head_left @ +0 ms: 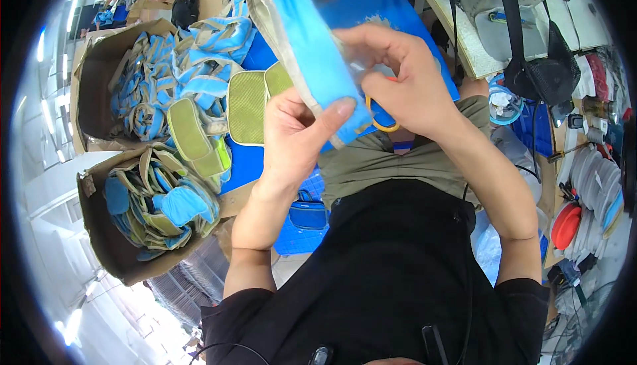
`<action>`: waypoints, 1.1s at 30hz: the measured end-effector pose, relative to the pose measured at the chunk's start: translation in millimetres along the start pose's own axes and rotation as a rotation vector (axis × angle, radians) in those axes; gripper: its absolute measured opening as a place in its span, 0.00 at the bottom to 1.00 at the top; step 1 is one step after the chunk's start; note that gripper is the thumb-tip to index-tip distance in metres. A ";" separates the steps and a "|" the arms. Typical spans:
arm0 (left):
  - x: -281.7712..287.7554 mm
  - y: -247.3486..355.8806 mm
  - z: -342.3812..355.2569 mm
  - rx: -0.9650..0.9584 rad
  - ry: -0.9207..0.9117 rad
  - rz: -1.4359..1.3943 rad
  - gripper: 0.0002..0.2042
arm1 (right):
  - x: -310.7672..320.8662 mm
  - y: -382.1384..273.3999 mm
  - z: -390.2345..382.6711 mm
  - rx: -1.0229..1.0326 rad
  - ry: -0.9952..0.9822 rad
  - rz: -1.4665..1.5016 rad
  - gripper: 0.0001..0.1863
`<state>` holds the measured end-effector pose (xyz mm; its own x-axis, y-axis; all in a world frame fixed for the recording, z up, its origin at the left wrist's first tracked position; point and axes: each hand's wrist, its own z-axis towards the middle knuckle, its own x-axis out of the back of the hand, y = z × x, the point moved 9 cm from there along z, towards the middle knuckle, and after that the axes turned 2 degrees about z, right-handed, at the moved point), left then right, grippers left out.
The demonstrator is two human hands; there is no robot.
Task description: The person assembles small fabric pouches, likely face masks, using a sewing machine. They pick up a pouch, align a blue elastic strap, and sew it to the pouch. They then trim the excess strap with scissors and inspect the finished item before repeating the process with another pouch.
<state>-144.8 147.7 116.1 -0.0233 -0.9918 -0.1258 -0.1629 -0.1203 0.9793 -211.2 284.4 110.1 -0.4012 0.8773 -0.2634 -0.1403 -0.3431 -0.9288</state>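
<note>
On the blue surface (415, 23) lie green mesh-faced pieces (246, 108), with grey-edged blue strips (213, 40) heaped beside them.

Markings: none legible. No lettering, brand, label, number or sign can be read on anything in view; finest details too small to resolve.

The left hand (292, 133) is gripping the near end of a blue-and-beige fabric strip (312, 40) — its thumb is pressing on the blue face. The right hand (408, 76) is curling at the strip's right side, and an orange loop (387, 126) is showing just below it. Farther left, blue-and-beige strips (152, 80) are filling a far cardboard box (96, 96) — green and blue pieces (182, 206) are filling a near box (103, 236).
</note>
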 end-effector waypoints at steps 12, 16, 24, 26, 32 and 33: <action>-1.2 11.0 -3.1 -0.042 0.032 0.083 0.07 | -2.8 2.4 4.7 -0.116 0.027 0.265 0.13; -3.6 3.3 -0.6 -0.051 0.042 0.100 0.07 | -4.4 6.5 9.4 -0.191 0.043 0.083 0.14; 18.1 12.6 -15.2 -0.424 0.191 0.731 0.09 | -4.3 29.9 9.0 -0.363 0.042 0.498 0.10; 22.9 20.9 -23.4 -0.558 0.253 0.716 0.09 | -4.3 34.7 6.3 -0.401 0.061 0.569 0.11; 35.8 25.1 -46.3 -0.923 0.307 0.924 0.12 | -11.4 42.0 3.4 -0.438 0.030 0.507 0.20; 40.1 23.9 -48.4 -0.942 0.319 0.926 0.12 | -13.2 44.0 2.6 -0.435 0.013 0.535 0.20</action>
<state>-101.9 103.0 142.2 0.4926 -0.6760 0.5481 0.5210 0.7335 0.4364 -214.5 256.8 73.4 -0.3030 0.6294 -0.7155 0.4509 -0.5668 -0.6895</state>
